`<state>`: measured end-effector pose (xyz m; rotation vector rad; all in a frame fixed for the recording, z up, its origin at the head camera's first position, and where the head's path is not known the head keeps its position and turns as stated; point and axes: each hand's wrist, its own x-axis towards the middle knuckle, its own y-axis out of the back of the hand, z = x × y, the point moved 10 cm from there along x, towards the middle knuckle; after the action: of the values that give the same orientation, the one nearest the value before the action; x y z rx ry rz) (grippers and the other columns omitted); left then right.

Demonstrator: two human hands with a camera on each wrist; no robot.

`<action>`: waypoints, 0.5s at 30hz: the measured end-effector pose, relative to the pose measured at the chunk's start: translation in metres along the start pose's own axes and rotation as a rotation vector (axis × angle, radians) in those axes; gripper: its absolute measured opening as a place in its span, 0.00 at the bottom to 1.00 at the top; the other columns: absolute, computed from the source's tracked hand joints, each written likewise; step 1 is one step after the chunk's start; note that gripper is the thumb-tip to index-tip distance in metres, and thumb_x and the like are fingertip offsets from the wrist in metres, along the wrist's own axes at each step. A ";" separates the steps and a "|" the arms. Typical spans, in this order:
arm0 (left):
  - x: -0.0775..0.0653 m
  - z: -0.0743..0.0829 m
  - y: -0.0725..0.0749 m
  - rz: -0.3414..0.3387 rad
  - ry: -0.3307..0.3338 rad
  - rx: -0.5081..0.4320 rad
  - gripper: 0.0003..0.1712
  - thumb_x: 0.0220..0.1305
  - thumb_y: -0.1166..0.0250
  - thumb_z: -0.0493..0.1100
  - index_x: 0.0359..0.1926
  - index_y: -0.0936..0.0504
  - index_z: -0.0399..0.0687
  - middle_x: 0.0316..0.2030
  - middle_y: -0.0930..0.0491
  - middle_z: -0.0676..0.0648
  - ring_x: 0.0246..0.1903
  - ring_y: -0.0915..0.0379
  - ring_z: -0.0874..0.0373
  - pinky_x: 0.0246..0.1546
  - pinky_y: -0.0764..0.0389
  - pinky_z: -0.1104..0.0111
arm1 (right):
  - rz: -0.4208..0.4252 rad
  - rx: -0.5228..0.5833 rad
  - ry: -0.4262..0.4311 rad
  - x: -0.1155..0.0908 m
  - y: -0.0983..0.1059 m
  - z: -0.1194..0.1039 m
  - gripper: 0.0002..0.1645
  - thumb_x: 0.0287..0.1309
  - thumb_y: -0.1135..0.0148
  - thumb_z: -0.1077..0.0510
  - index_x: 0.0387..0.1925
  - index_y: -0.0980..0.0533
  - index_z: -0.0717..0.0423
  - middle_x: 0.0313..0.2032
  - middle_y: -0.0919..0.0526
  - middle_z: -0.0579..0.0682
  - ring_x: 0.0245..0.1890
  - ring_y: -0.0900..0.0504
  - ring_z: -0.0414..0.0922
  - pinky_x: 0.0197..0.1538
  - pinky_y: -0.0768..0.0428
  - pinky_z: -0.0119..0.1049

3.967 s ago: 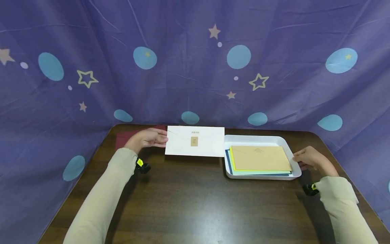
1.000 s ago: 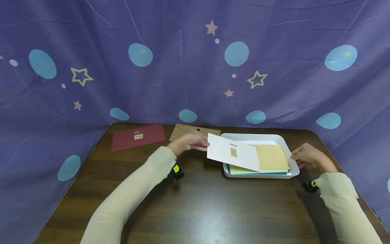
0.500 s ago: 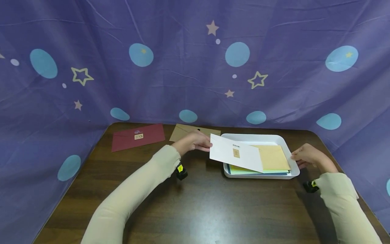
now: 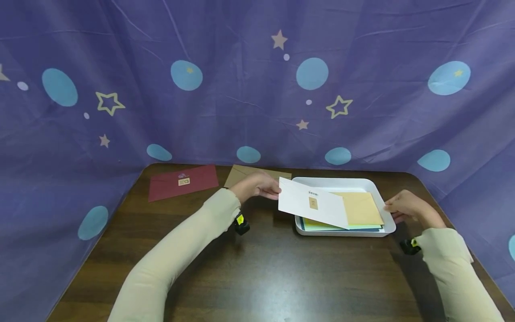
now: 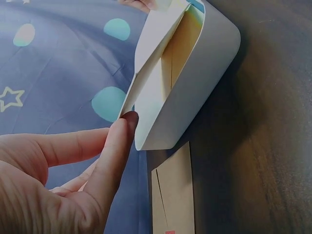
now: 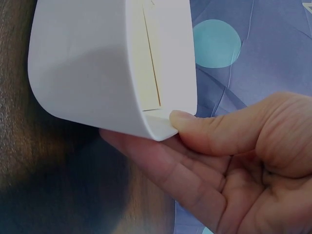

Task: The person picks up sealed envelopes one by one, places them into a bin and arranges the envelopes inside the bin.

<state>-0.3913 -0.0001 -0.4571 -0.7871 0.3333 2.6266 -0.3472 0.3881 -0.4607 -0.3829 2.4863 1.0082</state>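
Left hand pinches a white envelope; right hand grips the tray, thumb over its rim

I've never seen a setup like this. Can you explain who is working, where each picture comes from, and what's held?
There is no machine: a person works with two bare hands. The wide picture comes from a camera worn on the head; the two close-ups from cameras on the left and right wrists. On the wooden table lie a red envelope, a brown envelope and a white tray holding a coloured stack, tan on top. The fingers of the left hand pinch one end of a white envelope, which slants over the tray. The right hand grips the tray's right end.
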 end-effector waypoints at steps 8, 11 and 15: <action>-0.010 0.006 -0.006 0.028 0.004 0.031 0.12 0.66 0.38 0.24 0.50 0.20 0.26 0.32 0.16 0.40 0.25 0.20 0.59 0.43 0.11 0.70 | -0.001 0.012 -0.013 0.002 0.000 0.003 0.24 0.66 0.42 0.69 0.55 0.32 0.90 0.31 0.13 0.55 0.30 0.14 0.45 0.35 0.10 0.43; -0.022 0.012 -0.011 0.028 -0.007 0.003 0.14 0.66 0.40 0.23 0.52 0.20 0.24 0.24 0.19 0.45 0.20 0.22 0.61 0.32 0.13 0.75 | -0.001 0.008 -0.009 0.001 0.000 0.001 0.25 0.67 0.43 0.69 0.55 0.32 0.91 0.31 0.14 0.55 0.30 0.14 0.45 0.35 0.10 0.43; -0.027 0.016 -0.016 0.015 -0.017 -0.023 0.17 0.66 0.41 0.23 0.56 0.22 0.22 0.21 0.21 0.47 0.19 0.23 0.62 0.24 0.16 0.78 | 0.003 -0.003 -0.008 0.000 0.000 0.001 0.24 0.67 0.43 0.69 0.55 0.32 0.90 0.31 0.14 0.53 0.30 0.15 0.44 0.35 0.10 0.42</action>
<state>-0.3716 0.0117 -0.4311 -0.7722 0.3064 2.6543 -0.3475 0.3888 -0.4612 -0.3750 2.4793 1.0133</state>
